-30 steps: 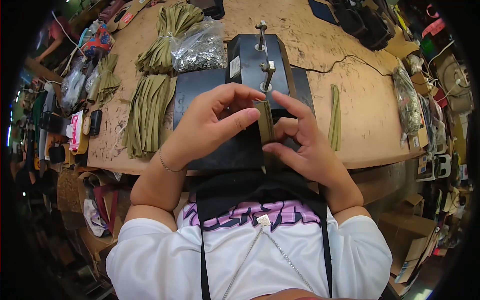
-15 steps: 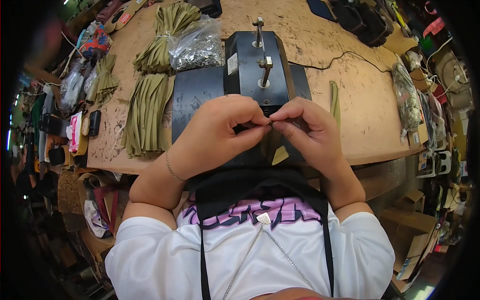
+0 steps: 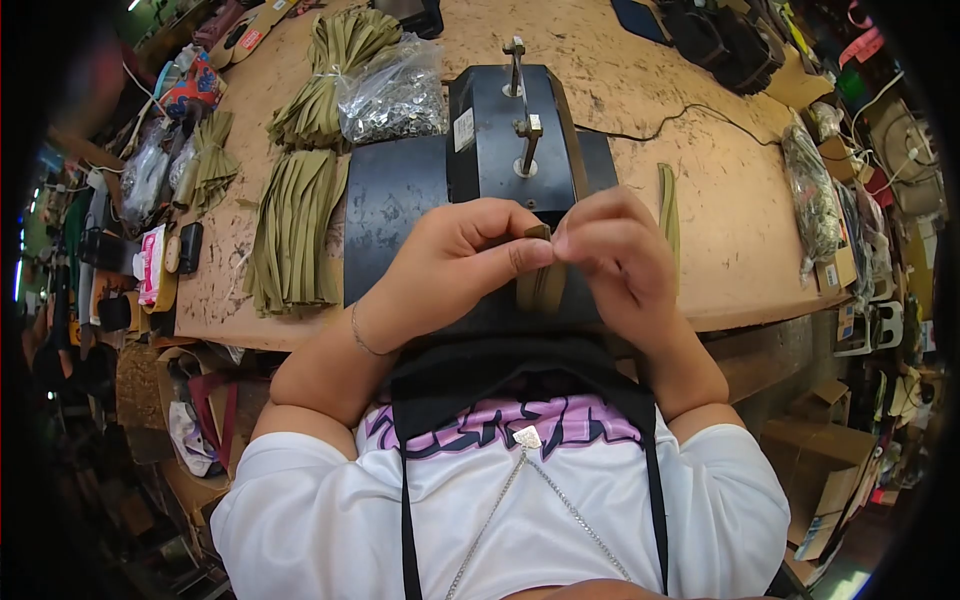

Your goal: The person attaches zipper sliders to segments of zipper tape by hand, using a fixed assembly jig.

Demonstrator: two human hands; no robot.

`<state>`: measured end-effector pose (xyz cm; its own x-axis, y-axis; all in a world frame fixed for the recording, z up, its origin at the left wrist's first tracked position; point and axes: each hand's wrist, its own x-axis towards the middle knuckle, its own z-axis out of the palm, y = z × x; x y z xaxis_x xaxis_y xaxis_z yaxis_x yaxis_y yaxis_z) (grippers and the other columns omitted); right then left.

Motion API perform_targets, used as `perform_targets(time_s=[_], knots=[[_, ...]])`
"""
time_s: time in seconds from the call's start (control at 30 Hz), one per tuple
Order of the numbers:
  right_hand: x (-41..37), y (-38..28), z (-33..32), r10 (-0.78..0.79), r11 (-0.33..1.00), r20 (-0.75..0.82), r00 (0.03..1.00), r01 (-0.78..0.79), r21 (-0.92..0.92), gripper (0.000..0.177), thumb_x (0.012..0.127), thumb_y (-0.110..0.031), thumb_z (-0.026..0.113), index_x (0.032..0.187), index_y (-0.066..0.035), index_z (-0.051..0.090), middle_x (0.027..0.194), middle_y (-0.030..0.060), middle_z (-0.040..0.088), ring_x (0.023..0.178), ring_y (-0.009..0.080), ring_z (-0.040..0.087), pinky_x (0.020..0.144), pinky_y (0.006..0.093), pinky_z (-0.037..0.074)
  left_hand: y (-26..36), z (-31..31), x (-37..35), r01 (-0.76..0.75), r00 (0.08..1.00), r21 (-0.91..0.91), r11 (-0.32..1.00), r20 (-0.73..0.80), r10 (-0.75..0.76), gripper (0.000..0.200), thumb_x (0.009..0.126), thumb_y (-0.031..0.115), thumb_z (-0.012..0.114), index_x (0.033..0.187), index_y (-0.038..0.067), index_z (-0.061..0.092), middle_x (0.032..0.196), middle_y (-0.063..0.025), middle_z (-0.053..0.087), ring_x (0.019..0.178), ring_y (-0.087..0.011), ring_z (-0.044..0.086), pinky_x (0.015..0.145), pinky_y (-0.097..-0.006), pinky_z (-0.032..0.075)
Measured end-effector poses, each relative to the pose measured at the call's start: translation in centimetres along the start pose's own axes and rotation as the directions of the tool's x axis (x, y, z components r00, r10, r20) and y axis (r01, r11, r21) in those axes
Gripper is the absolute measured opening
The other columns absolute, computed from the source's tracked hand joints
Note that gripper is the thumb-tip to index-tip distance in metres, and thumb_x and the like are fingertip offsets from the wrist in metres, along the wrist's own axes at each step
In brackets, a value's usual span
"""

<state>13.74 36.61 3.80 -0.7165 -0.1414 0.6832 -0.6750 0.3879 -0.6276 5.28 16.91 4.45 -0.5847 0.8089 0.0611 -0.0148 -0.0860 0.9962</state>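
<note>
Scuffed brown plywood forms the workbench (image 3: 730,230), whose near edge runs just beyond the person's chest. Nearest the camera is a white T-shirt (image 3: 330,520) with purple-and-black lettering (image 3: 480,425); a black apron (image 3: 500,375) hides the top of the letters, so they cannot be read. A silver chain with a small pendant (image 3: 527,438) hangs over the shirt, and brown cardboard boxes (image 3: 815,480) stand below the bench on the right. Above the apron the left hand (image 3: 450,265), with a thin bracelet (image 3: 360,338) at its wrist, pinches thumb against forefinger on the top end of an olive-green webbing strap (image 3: 543,288). The right hand (image 3: 615,250) meets it there, fingers curled tight on the same end. The strap hangs down between the two hands, in front of a black metal press machine (image 3: 500,120). A white label (image 3: 462,130) on the machine's side carries print too small to read. Right of the machine one loose olive strap (image 3: 668,210) lies flat, partly behind the right hand, and a black cable (image 3: 680,120) runs across the board. To the left lie bundles of cut olive straps (image 3: 295,230). Farther back a clear plastic bag of small silvery metal parts (image 3: 392,95) leans on another tied bundle (image 3: 335,55). At the right edge a second clear bag (image 3: 812,195) holds similar hardware
</note>
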Motion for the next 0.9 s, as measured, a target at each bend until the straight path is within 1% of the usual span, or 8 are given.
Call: perform_targets(time_s=[0.13, 0.23, 0.33, 0.47, 0.57, 0.67, 0.77, 0.9], knots=[[0.1, 0.0, -0.1, -0.113, 0.993, -0.001, 0.994, 0.113, -0.034, 0.022, 0.085, 0.009, 0.062, 0.103, -0.004, 0.067, 0.096, 0.0112, 0.058, 0.079, 0.0211, 0.06, 0.07, 0.0284, 0.049, -0.2, 0.6, 0.0, 0.084, 0.996, -0.349, 0.934, 0.039, -0.075, 0.006, 0.095, 0.008, 0.067, 0.093, 0.002, 0.065, 0.09, 0.0059, 0.061, 0.079, 0.0006, 0.052, 0.066, -0.0167, 0.042], [-0.1, -0.4, 0.2, 0.039, 0.983, -0.046, 0.998, -0.031, 0.179, 0.014, 0.089, 0.005, 0.063, 0.1, -0.002, 0.064, 0.101, 0.01, 0.059, 0.09, 0.0182, 0.06, 0.079, 0.0281, 0.048, -0.2, 1.1, -0.1, -0.039, 0.999, -0.283, 0.958, -0.037, 0.03, 0.002, 0.093, 0.003, 0.065, 0.093, 0.002, 0.063, 0.093, -0.003, 0.062, 0.083, -0.0102, 0.056, 0.075, -0.0239, 0.044], [-0.5, -0.2, 0.7, 0.222, 0.88, -0.058, 0.973, -0.175, 0.441, 0.009, 0.091, 0.002, 0.063, 0.099, -0.002, 0.062, 0.105, 0.0081, 0.059, 0.097, 0.0151, 0.058, 0.085, 0.0274, 0.047, 0.0, 1.0, 0.0, -0.434, 0.879, 0.325, 0.84, -0.052, 0.475, 0.009, 0.088, -0.004, 0.067, 0.093, 0.001, 0.063, 0.092, -0.0052, 0.06, 0.079, -0.0125, 0.056, 0.072, -0.025, 0.044], [-0.2, -0.6, 1.5, 0.456, 0.606, -0.011, 0.89, -0.302, 0.736, 0.008, 0.092, 0.0, 0.064, 0.1, -0.002, 0.061, 0.105, 0.0051, 0.058, 0.096, 0.011, 0.057, 0.086, 0.0257, 0.046, 0.9, 1.4, 0.1, -0.581, 0.708, 0.607, 0.542, 0.049, 0.704, 0.016, 0.082, -0.004, 0.074, 0.093, 0.002, 0.063, 0.088, -0.0083, 0.06, 0.075, -0.0188, 0.057, 0.064, -0.0274, 0.045], [-0.2, -0.2, 1.1, 0.51, 0.56, 0.099, 0.854, -0.418, 0.716, 0.008, 0.092, 0.0, 0.064, 0.099, -0.002, 0.06, 0.104, 0.0037, 0.058, 0.094, 0.0091, 0.056, 0.084, 0.0246, 0.046, 1.0, 1.1, 0.2, -0.59, 0.7, 0.641, 0.491, 0.103, 0.707, 0.018, 0.081, -0.001, 0.076, 0.094, 0.002, 0.063, 0.085, -0.0099, 0.06, 0.073, -0.0219, 0.058, 0.064, -0.0273, 0.045], [-0.5, 0.2, 0.9, 0.533, 0.569, 0.068, 0.844, -0.417, 0.709, 0.008, 0.091, 0.001, 0.065, 0.097, -0.002, 0.06, 0.101, 0.0026, 0.057, 0.092, 0.0081, 0.056, 0.082, 0.0235, 0.046, 0.3, 0.6, 0.1, -0.487, 0.811, 0.603, 0.632, 0.043, 0.584, 0.014, 0.087, 0.002, 0.073, 0.096, 0.002, 0.062, 0.086, -0.0064, 0.062, 0.074, -0.0157, 0.058, 0.065, -0.026, 0.045], [-0.2, -0.4, 1.1, 0.49, 0.647, 0.007, 0.872, -0.369, 0.667, 0.008, 0.09, 0.002, 0.065, 0.095, -0.001, 0.06, 0.098, 0.0022, 0.056, 0.091, 0.0081, 0.055, 0.08, 0.0226, 0.046, 1.3, 1.0, -0.6, -0.073, 0.993, 0.107, 0.992, -0.089, 0.082, 0.01, 0.093, 0.007, 0.068, 0.097, 0.001, 0.061, 0.089, -0.0018, 0.063, 0.076, -0.0083, 0.056, 0.067, -0.024, 0.045], [-0.2, -0.5, 1.2, 0.401, 0.804, -0.051, 0.915, -0.325, 0.497, 0.01, 0.089, 0.004, 0.066, 0.095, -0.002, 0.061, 0.096, 0.0028, 0.056, 0.088, 0.009, 0.056, 0.077, 0.0231, 0.046, 0.4, 0.7, -0.3, 0.004, 0.997, -0.175, 0.985, -0.071, -0.017, 0.009, 0.095, 0.009, 0.065, 0.099, 0.002, 0.062, 0.092, 0.0011, 0.063, 0.083, -0.0048, 0.055, 0.074, -0.0205, 0.044]])
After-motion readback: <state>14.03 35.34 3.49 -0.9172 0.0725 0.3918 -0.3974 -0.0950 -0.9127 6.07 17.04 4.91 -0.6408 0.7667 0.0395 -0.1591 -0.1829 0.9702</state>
